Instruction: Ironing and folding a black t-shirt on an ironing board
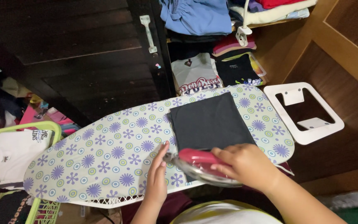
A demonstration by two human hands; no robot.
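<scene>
Iron (201,166) at near edge of ironing board (104,161), red handle up, clear body and soleplate down, nose pointing left; sits partly on near edge of dark folded cloth (210,122), partly on board cover; probably placed so as to start at the hem nearest the body.

Right hand (245,164) closed over rear of iron handle, fingers wrapped from above, wrist coming in from lower right; grip from behind looks suited to pushing forward and steering.

Left hand (157,176) flat, fingers together and extended, empty, resting on board cover just left of iron nose, touching or almost touching it; cannot tell which; likely steadies the board or keeps clear of the soleplate while staying near the cloth.

Cloth squared up, lying flat on wide end of board, edges roughly parallel with board sides; smooth, no visible creases; folded small enough to fit wholly on padded cover.

White iron rest (303,112) at far right end of board, empty; holds nothing since iron is in hand.

Green basket (42,128) at left with white garment (15,153) inside, within arm's reach of board; stacked clothes (212,62) on shelves of open wardrobe beyond board, dark door (75,49) swung open at left.
</scene>
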